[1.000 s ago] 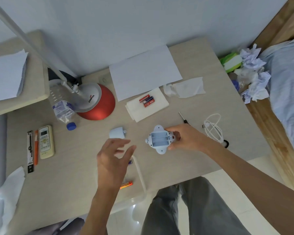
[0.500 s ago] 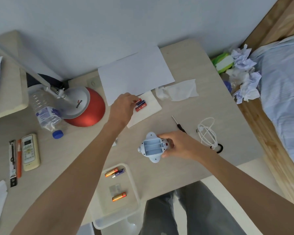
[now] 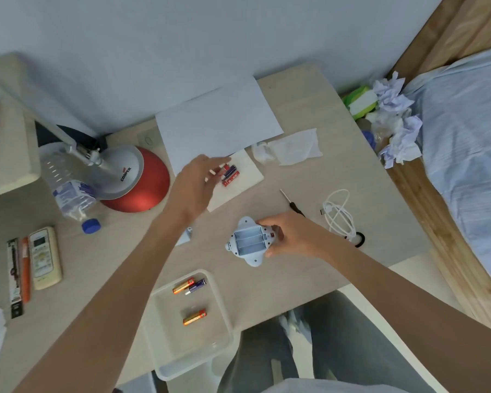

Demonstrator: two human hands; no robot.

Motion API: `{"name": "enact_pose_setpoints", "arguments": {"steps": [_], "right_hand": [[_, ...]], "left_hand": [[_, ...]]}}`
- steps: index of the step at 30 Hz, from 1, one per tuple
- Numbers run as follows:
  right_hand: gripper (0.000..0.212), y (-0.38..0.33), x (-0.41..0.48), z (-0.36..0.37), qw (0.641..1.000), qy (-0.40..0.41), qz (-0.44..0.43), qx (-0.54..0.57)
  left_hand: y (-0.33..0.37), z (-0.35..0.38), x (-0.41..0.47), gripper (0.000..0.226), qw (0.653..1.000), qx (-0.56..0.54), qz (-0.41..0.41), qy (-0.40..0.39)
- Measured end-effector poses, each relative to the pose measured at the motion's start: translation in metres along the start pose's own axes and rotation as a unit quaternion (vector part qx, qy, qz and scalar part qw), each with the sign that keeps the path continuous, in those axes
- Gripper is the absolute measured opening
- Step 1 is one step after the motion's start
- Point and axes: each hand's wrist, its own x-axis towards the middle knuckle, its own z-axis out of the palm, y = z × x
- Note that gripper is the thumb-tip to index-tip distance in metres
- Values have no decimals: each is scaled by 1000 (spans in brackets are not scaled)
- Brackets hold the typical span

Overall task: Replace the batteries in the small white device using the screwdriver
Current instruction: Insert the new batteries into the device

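Restraint of the small white device, lying bay-up and empty on the bench, is by the right grip curled round its edge, evidently so the left grip, closure too blurred to tell, can fetch fresh batteries at its fingertips.

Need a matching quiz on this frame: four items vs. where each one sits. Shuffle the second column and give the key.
Things:
1. white device
2. screwdriver
3. orange batteries
4. red batteries

Places:
A. in the clear tray
B. on the white napkin
C. gripped by the right hand, battery bay empty
D. lying loose on the table, just beyond the right hand

Pairs: 1-C, 2-D, 3-A, 4-B
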Motion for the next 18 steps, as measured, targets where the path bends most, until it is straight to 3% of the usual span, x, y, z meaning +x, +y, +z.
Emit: {"name": "enact_pose_setpoints", "arguments": {"steps": [3, 7, 18], "right_hand": [[35, -1, -1, 0, 1000, 4, 5, -7], [37, 0, -1, 1, 1000, 11, 0, -18], [45, 5, 1, 6, 1000, 8, 5, -21]], "left_hand": [[25, 8, -60, 44, 995, -81, 47, -13], [34, 34, -103, 39, 990, -129, 43, -21], [20, 72, -118, 27, 995, -85, 26, 38]]}}
